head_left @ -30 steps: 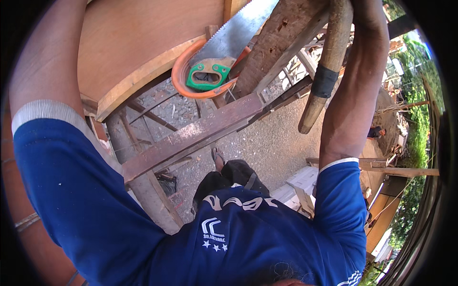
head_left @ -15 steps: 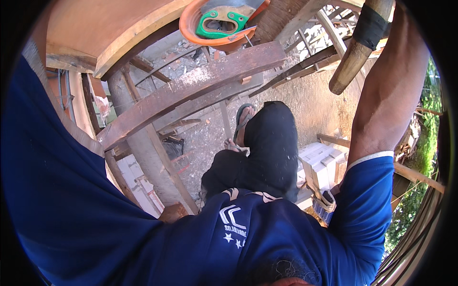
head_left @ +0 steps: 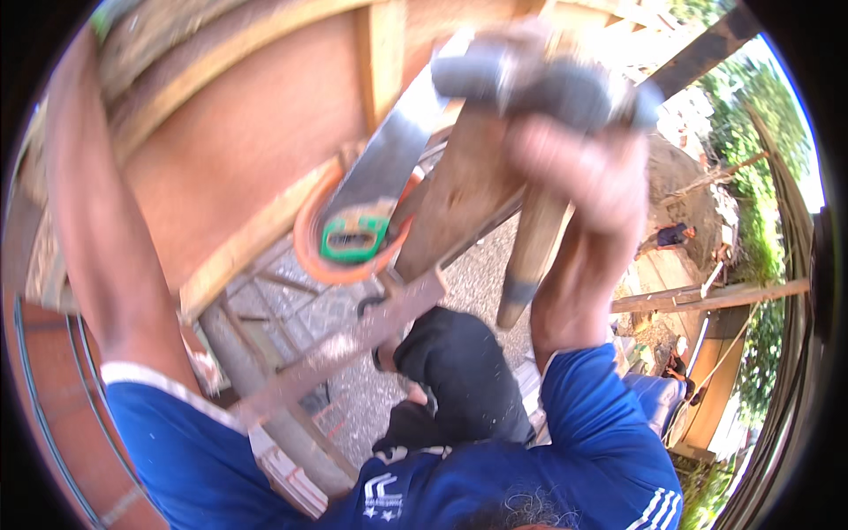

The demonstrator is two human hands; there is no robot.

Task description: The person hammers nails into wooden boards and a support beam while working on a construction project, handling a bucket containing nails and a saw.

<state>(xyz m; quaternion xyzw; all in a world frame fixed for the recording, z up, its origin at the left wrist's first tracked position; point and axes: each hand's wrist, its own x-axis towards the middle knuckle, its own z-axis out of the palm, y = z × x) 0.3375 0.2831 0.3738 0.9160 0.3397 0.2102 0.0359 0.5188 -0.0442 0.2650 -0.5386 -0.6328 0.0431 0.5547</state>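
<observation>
My right hand [head_left: 601, 172] is raised at the upper middle, blurred by motion, and closed round a hammer [head_left: 537, 234] close under its dark metal head. The hammer's wooden handle hangs below the fist, with a dark band near its end. My left forearm [head_left: 110, 212] reaches up along the left side; its hand lies beyond the top left rim. Between the arms, a handsaw [head_left: 353, 237] with a green-edged grip stands in an orange plastic tub [head_left: 311, 256], its blade slanting up to the right.
A curved wooden beam [head_left: 344, 340] crosses below the tub, above my bent leg. An orange-brown panel [head_left: 238, 150] framed in timber fills the upper left. Far below on the right are two people, one in dark clothing [head_left: 673, 235], near planks [head_left: 715, 296] and greenery.
My right hand and the hammer's head have come into view. My left forearm now shows, stretched upward. The view has shifted, so the saw's blade and more of the panel appear.
</observation>
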